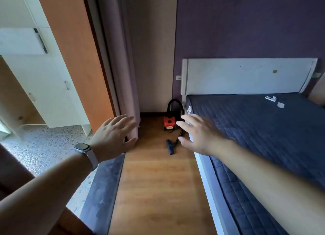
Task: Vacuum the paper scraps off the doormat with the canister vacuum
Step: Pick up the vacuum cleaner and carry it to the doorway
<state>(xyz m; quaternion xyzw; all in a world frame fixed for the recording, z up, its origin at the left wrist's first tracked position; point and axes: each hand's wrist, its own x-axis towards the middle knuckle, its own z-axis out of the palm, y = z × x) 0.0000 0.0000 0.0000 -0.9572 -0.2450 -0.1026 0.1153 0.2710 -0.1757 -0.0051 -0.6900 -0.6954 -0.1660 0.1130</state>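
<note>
A small red canister vacuum [169,123] stands on the wooden floor at the far end of a narrow aisle, by the wall corner. Its black hose [173,103] loops up over it and runs down to a dark floor nozzle [169,146] lying in front. My left hand [114,136] is stretched forward with fingers spread, holding nothing, left of the vacuum. My right hand [197,132] reaches forward too, fingers straight and empty, partly covering the hose on the right. No doormat or paper scraps are in view.
A bed with a dark blue quilted mattress [263,138] and white headboard [246,76] fills the right side. A curtain [121,67] and orange door panel [75,50] stand on the left, beside a dark threshold strip [103,187] and pebble-patterned floor [44,146]. A wall socket [178,77] sits above the vacuum.
</note>
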